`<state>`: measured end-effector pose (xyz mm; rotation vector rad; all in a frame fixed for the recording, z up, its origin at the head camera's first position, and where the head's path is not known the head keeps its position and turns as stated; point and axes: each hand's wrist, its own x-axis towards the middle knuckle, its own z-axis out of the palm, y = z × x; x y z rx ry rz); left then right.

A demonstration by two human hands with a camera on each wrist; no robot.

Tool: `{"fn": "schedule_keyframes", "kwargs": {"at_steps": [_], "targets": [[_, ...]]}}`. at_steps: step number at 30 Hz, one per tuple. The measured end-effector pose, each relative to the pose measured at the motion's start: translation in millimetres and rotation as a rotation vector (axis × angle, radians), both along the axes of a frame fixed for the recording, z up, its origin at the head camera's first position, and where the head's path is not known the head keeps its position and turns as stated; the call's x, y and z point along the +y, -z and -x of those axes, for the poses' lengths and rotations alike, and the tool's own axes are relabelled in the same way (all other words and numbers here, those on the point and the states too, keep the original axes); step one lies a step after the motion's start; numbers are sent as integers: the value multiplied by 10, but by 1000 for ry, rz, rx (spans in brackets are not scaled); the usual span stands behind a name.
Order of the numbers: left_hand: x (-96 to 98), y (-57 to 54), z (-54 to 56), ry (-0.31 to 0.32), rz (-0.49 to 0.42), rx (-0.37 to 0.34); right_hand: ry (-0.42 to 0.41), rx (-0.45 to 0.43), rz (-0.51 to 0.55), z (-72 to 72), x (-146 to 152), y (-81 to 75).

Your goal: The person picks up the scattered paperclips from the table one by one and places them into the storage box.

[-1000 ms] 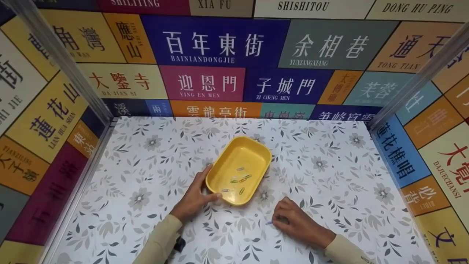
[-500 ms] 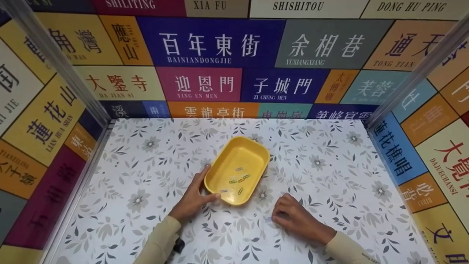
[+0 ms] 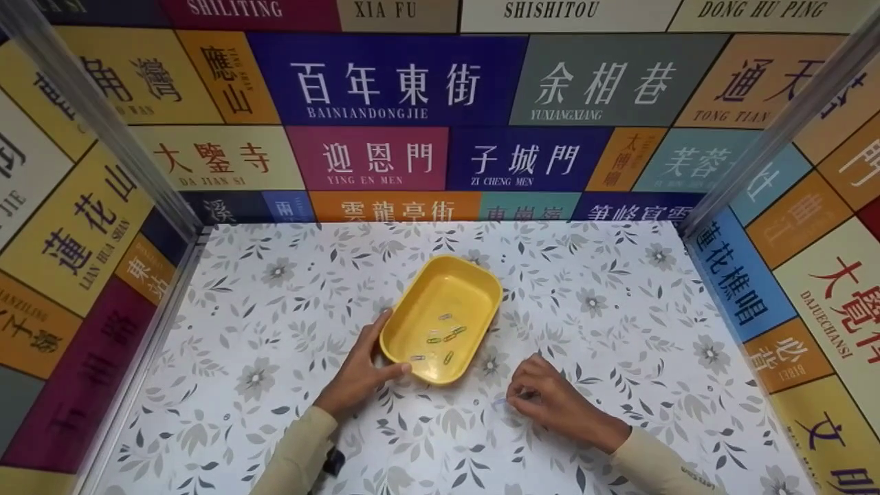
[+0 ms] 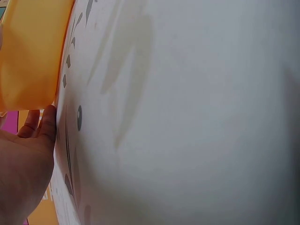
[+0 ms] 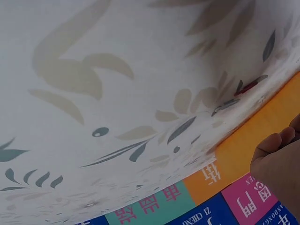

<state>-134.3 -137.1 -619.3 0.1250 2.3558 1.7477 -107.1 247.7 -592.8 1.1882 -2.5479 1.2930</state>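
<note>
A yellow tray [image 3: 405, 297] lies on the table with several small paper clips [image 3: 448, 357] in it. My left hand [image 3: 361, 375] holds its near left corner, thumb at the near rim and fingers along the outer left side. In the left wrist view, fingertips touch the tray wall [image 4: 33, 56]. To the right of the tray, my right hand [image 3: 553, 399] pinches a small pale blue piece [image 3: 500, 402] close above the cloth. It looks like a paper clip but is too blurred to be sure. Only curled fingers of that hand [image 5: 276, 154] appear in the right wrist view.
A white cloth with grey leaves and flowers [image 3: 275, 275] covers the table. Walls of coloured name signs [image 3: 385, 82] stand behind and at both sides, with metal corner posts [image 3: 130, 124]. A small thin red thing [image 5: 251, 86] lies on the cloth in the right wrist view.
My right hand has shifted slightly forward with the pale blue piece still in its fingertips. The left hand keeps its hold on the tray. The head view has turned a little to the right.
</note>
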Motion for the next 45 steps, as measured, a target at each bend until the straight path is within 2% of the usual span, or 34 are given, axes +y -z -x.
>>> {"fn": "schedule_keyframes", "kwargs": {"at_steps": [3, 10, 23, 35, 41, 45], "targets": [[-6, 0, 0, 9, -21, 19, 8, -15, 2, 6, -18, -41], [-4, -5, 4, -4, 15, -1, 10, 12, 20, 39, -43, -137], [-9, 0, 5, -12, 8, -12, 27, 11, 79, 129, -81, -221], [-20, -5, -17, -4, -4, 1, 44, -29, 46, 269, -115, -339], [-8, -8, -16, -9, -2, -5, 38, -11, 41, 358, -150, -359], [0, -27, -15, -9, -3, -11, 45, -29, 13, 411, -162, -362]]}}
